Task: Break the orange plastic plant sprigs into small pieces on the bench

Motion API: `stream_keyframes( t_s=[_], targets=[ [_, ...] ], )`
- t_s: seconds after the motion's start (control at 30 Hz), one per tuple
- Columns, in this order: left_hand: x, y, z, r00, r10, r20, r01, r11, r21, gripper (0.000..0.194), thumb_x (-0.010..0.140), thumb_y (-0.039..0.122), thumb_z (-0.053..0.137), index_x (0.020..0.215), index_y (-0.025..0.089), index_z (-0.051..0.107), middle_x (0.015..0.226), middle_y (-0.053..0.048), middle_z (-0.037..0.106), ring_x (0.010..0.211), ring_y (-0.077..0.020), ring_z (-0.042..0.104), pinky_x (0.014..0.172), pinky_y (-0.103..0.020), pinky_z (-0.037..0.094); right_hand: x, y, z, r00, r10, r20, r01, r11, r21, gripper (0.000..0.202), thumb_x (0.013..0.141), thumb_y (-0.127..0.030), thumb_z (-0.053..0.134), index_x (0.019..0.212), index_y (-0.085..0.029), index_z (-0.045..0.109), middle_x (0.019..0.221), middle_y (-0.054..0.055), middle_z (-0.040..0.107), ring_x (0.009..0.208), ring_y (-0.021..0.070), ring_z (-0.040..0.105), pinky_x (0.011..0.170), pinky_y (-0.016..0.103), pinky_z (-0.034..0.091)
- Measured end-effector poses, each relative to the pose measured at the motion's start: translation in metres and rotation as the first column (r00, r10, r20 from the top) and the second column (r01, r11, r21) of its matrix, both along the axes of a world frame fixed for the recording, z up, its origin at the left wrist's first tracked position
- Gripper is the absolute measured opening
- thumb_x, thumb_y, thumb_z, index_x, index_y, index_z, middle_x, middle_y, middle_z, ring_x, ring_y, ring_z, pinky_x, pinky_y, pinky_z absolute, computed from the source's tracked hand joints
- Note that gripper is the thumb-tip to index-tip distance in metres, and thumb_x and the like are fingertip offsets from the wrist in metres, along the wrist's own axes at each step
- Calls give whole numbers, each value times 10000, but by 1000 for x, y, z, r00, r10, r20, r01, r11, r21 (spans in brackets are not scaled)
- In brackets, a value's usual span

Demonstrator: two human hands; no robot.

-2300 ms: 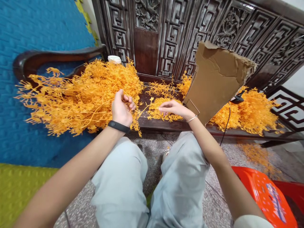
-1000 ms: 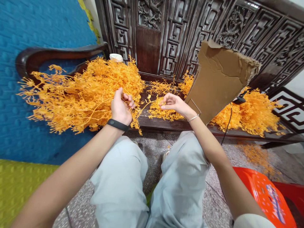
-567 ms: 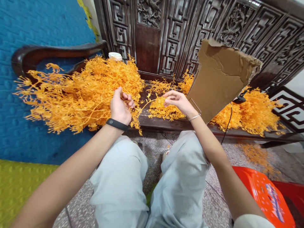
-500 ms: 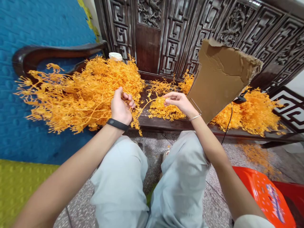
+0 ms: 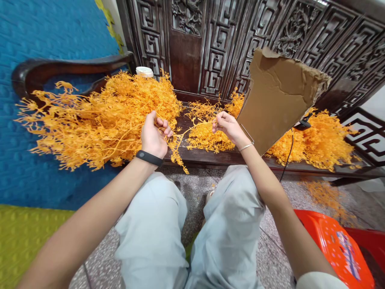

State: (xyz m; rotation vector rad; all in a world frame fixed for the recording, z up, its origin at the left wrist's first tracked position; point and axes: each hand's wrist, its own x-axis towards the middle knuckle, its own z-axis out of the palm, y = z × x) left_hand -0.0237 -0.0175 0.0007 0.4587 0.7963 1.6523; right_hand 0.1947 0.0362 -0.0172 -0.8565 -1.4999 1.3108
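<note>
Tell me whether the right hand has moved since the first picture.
Yes: the right hand has moved up and rightward in view, judged against the brown cardboard.

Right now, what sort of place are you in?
Most likely a room in a home, though I can't be sure. A carved dark wood bench, heaped with orange sprigs, blue foam matting and a red plastic stool suggest it.

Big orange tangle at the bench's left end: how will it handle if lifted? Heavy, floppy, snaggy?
Probably light for its bulk: the orange tangle is thin, branching strands. Likely snaggy, bringing neighbours along, since the branches interlock. Perhaps springy rather than limp: its leftmost tips jut outward with little droop.
</note>
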Motion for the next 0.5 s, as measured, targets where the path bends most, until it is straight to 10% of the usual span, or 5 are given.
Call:
stream_keyframes(
  t_s=[0.2, 0.37, 0.5],
  targets=[
    [7, 2, -2, 996, -68, 55, 67, 998, 21, 362, 896, 260, 339, 544, 180, 320, 456, 38, 367, 363, -58, 290, 390, -186, 269, -7, 8, 2, 923, -350, -158, 327, 932, -159, 217, 833, -110, 511, 627, -165, 471, 669, -42, 512, 595, 32, 506, 562, 158, 400],
    [21, 5, -6, 984, -150, 100, 152, 988, -9, 364, 896, 258, 337, 540, 184, 320, 448, 36, 363, 362, -64, 310, 396, -188, 301, -10, 24, 1, 780, -604, -166, 401, 685, -608, 209, 827, -59, 453, 643, -157, 473, 558, -43, 484, 517, 45, 483, 506, 164, 352],
    [38, 4, -6, 970, -194, 144, 201, 979, -38, 379, 902, 251, 330, 529, 185, 316, 445, 36, 357, 360, -66, 307, 395, -193, 304, -10, 46, -8, 704, -698, -134, 473, 601, -644, 194, 794, -43, 456, 641, -161, 460, 488, -60, 454, 459, 44, 449, 489, 166, 335]
  ],
)
